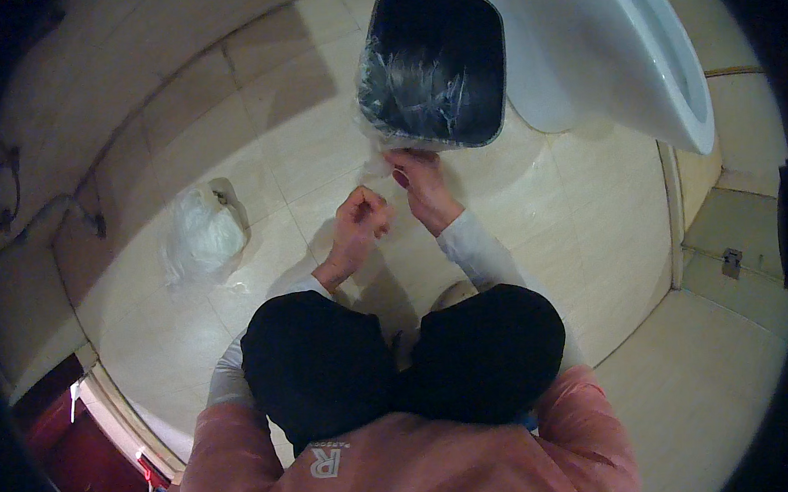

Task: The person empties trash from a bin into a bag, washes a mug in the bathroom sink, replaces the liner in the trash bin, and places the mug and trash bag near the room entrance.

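Observation:
A black, square-mouthed trash bin (491, 92) stands on the floor in front of me. A clear plastic bag (422, 86) lines it, loosely crumpled over the left and near rim. At the near rim my right hand (422, 181) has its fingers closed on a gathered bit of this bag. My left hand (358, 223) is just below and to the left, curled closed with the knuckles up, apart from the bin. Whether anything is inside its fingers is hidden. Both forearms reach forward past my knees in dark trousers.
A white ceramic fixture (579, 53) with a wide base stands right beside the bin. On the tiled floor to the left lies a bulging whitish plastic bag (209, 228). Hoses or pipes (58, 208) run along the left wall. A doorway with a dark red surface (91, 461) is at the lower left.

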The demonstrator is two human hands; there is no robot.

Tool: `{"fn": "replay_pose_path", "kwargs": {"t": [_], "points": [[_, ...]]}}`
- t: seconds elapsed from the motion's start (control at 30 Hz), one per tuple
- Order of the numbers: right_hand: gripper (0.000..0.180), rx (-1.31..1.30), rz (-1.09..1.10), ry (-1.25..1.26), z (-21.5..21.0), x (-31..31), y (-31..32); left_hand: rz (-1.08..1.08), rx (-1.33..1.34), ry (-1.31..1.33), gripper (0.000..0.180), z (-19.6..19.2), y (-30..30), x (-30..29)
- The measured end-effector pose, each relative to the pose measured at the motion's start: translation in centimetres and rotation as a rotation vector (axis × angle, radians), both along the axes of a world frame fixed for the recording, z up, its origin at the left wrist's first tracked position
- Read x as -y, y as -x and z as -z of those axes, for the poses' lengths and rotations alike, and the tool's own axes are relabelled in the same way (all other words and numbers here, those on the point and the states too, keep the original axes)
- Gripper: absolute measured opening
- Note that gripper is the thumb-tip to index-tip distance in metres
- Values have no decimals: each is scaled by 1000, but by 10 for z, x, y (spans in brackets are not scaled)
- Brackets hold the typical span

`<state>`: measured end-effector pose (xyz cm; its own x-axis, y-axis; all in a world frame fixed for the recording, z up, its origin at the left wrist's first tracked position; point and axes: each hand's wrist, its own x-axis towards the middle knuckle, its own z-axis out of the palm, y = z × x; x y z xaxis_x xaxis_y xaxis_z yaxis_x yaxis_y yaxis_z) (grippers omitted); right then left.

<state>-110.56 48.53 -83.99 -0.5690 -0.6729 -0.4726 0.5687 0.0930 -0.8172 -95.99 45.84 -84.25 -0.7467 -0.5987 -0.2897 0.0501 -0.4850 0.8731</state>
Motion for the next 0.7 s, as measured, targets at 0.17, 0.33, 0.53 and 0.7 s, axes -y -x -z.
{"fn": "replay_pose_path", "kwargs": {"t": [0.17, 0.33, 0.53, 0.7], "points": [[12, 164, -22, -19, 1, 0, 1, -86, 127, 1405, 31, -18, 21, 32], [11, 322, -3, 11, -7, -3, 1, -164, 180, 1417, 34, -6, 31, 44], [15, 304, -96, -71, -23, -12, 2, -239, 227, 1179, 14, -4, 36, 41], [15, 285, -7, -110, -31, -32, 10, -49, 250, -8, 15, -12, 46, 37]]}}
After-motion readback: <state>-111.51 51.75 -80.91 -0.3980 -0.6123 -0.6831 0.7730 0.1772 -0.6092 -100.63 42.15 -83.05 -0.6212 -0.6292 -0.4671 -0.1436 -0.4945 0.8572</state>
